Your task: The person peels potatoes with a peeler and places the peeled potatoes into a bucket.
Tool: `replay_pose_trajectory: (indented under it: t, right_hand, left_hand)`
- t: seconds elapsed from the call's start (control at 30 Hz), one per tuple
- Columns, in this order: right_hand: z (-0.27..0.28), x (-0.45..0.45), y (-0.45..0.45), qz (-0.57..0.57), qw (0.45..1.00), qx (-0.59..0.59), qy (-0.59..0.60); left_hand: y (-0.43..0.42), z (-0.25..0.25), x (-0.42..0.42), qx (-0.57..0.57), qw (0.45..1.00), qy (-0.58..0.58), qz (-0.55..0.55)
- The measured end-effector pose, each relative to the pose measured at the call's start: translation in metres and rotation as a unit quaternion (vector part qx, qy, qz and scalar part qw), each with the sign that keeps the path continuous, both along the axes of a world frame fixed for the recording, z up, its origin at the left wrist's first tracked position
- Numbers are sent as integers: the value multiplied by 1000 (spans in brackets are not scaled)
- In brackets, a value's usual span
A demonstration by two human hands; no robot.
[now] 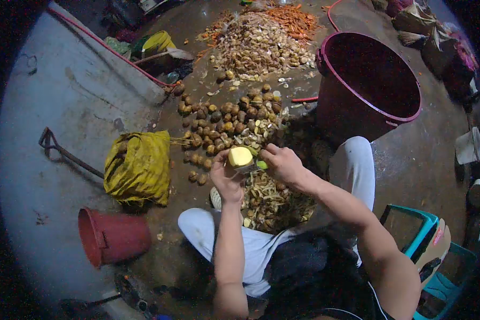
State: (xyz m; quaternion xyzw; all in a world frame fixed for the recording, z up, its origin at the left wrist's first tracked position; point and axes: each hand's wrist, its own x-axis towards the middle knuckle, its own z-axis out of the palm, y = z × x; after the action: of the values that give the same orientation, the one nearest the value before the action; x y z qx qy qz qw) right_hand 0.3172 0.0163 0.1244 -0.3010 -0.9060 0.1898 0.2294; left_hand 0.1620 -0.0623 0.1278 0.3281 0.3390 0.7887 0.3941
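My left hand (226,178) is closed around a pale yellow, peeled root vegetable (240,157) with flat-cut sides, held up above the floor. My right hand (284,164) grips a knife with a bright green handle (262,165); its greyish blade (245,169) lies against the lower side of the vegetable. Below both hands, between my knees, is a heap of peelings (277,205). Just beyond them, many unpeeled brown-yellow roots (226,125) are spread over the floor. Some pale cut pieces (261,127) lie at their right edge.
A large dark red tub (325,88) stands at the right front. A yellow sack (138,168) and a red bucket (125,237) stand left. Farther off are a pale heap of scraps (261,45) and orange scraps (290,21). A teal stool (418,229) is by my right side.
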Motion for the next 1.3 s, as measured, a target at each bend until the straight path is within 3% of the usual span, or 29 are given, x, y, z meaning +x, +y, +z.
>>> replay_pose_trajectory:
  t: [0.37,0.43,0.57,0.7,0.77,0.9,0.97,1.17,1.3]
  right_hand:
    - [6,5,6,-5,998,63,-22]
    - [-14,0,23,-50,996,52,-51]
    - [13,2,11,-33,997,39,-51]
    - [-11,3,23,-91,993,28,-64]
    - [-22,4,42,-119,983,-108,-86]
    - [-17,6,36,-122,986,-85,-76]
    - [-21,8,37,-112,988,-71,-73]
    - [-34,16,40,-108,987,-88,-74]
    - [-37,21,43,-107,986,-83,-94]
  left_hand:
    - [-5,-5,0,21,1000,19,-9]
    - [-6,-2,3,-72,994,82,-5]
    - [-5,4,-2,-35,997,-40,-55]
    - [-9,6,5,-58,995,-44,-69]
    - [-8,4,3,-40,992,-62,-107]
    - [-9,11,0,25,994,-57,-95]
    - [-13,17,-1,-34,994,-58,-88]
    - [-8,10,-7,21,995,-11,-94]
    - [-9,1,-12,-27,993,-42,-109]
